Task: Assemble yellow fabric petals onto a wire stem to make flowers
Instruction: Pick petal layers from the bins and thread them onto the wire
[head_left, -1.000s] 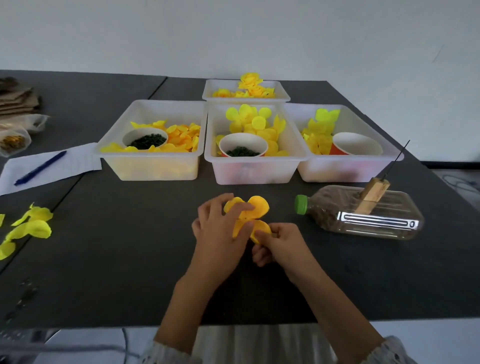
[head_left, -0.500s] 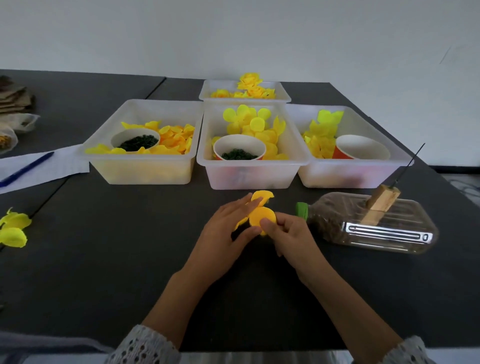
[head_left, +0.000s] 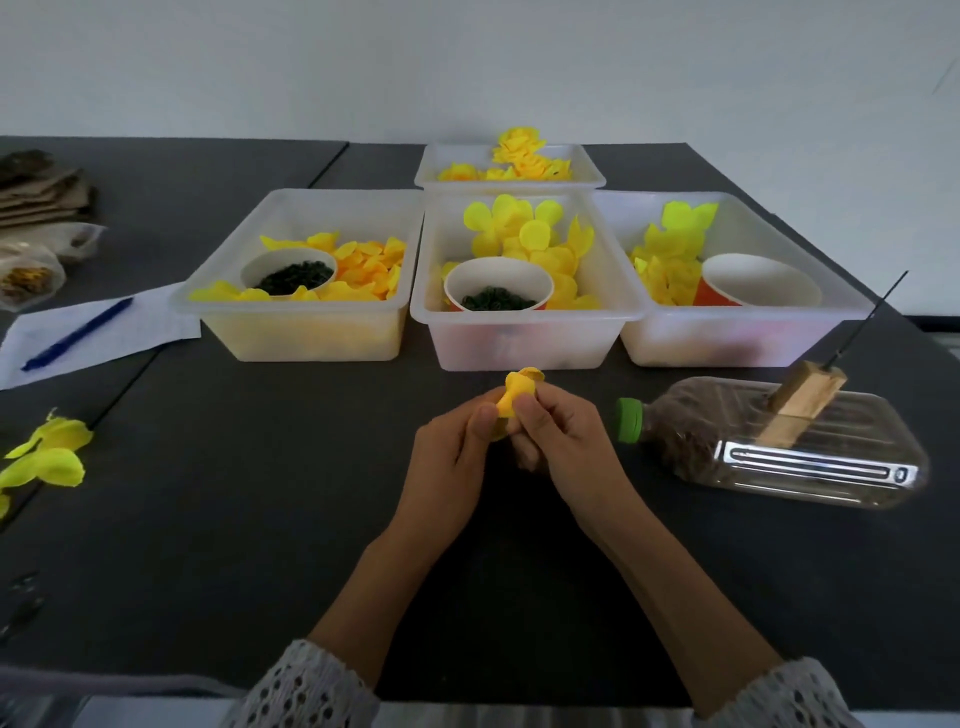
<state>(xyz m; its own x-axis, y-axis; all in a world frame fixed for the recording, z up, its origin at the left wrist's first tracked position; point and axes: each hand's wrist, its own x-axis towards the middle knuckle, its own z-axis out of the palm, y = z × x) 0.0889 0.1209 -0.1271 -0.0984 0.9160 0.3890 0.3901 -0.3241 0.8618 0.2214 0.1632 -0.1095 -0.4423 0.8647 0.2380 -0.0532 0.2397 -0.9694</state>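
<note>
Both hands meet over the dark table in front of the middle bin. My left hand (head_left: 457, 447) and my right hand (head_left: 558, 441) pinch a small bunch of orange-yellow fabric petals (head_left: 519, 392) between thumbs and fingertips. The petals are folded together and stick up above my fingers. A thin dark wire (head_left: 867, 319) stands tilted in a wooden block (head_left: 802, 397) on a clear plastic bottle (head_left: 779, 441) lying on its side at the right. No wire stem shows in my hands.
Three white bins hold loose petals and cups: left bin (head_left: 301, 332), middle bin (head_left: 524, 338), right bin (head_left: 737, 338). A fourth bin (head_left: 509, 179) behind holds finished flowers. Yellow-green petals (head_left: 47, 457) lie at the left edge, near paper with a blue pen (head_left: 78, 332).
The petals went from spread flat between my fingers to gathered into a tight upright bunch. Both hands drew closer together, and the camera view shifted.
</note>
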